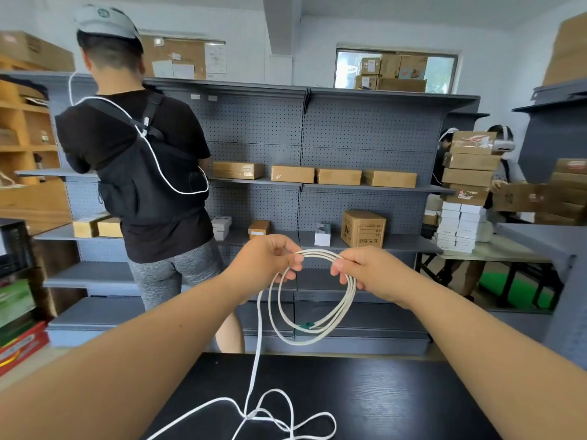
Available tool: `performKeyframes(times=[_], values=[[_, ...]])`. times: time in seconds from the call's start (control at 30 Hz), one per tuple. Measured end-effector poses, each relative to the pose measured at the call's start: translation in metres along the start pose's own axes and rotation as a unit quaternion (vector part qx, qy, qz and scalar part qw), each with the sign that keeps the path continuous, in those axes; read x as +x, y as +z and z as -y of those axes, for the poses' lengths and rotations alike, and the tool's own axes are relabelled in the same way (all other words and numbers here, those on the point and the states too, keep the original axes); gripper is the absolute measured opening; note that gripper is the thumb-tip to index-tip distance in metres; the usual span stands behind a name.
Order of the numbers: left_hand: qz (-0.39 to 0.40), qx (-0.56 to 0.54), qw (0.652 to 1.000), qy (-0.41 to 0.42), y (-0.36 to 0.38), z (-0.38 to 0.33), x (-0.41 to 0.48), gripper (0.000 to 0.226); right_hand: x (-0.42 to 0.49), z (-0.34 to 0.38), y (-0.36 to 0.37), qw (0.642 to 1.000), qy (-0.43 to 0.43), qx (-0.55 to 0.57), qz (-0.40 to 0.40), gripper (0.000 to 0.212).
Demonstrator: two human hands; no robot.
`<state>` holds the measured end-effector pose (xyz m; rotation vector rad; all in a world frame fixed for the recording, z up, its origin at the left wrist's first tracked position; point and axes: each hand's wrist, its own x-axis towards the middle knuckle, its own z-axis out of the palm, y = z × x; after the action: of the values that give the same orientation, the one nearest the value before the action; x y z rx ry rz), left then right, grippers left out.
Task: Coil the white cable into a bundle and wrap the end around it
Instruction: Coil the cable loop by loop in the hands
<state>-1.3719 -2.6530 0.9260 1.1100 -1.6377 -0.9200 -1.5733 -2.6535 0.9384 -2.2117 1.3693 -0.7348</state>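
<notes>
A white cable hangs in a few round loops between my hands, held up in front of me. My left hand pinches the top of the loops on the left side. My right hand grips the same loops on the right, fingers curled round them. A green plug end shows at the bottom of the coil. From my left hand a loose strand drops to the black table, where the rest of the cable lies in tangled curves near the front edge.
Grey pegboard shelving with cardboard boxes stands behind the table. A person in a black shirt stands at the left shelves, back turned. Another person sits at the right behind stacked boxes.
</notes>
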Motion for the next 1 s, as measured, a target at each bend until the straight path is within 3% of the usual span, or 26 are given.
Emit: performKeyframes(times=[0.27, 0.47, 0.7, 1.0], values=[[-0.005, -0.113, 0.994, -0.004, 0.009, 0.018, -0.006, 0.006, 0.000, 0.001, -0.005, 0.999, -0.014, -0.011, -0.028, 0.024], [0.002, -0.118, 0.993, -0.027, 0.017, 0.051, -0.015, 0.008, -0.002, -0.004, -0.015, 0.999, 0.003, 0.004, -0.054, 0.028], [-0.052, -0.099, 0.993, -0.035, 0.027, 0.070, -0.022, 0.007, -0.002, -0.008, -0.018, 0.998, 0.010, 0.007, -0.062, 0.027], [-0.034, -0.094, 0.994, -0.046, 0.028, 0.075, -0.027, 0.020, -0.003, -0.011, -0.016, 0.995, 0.011, 0.051, -0.089, 0.026]])
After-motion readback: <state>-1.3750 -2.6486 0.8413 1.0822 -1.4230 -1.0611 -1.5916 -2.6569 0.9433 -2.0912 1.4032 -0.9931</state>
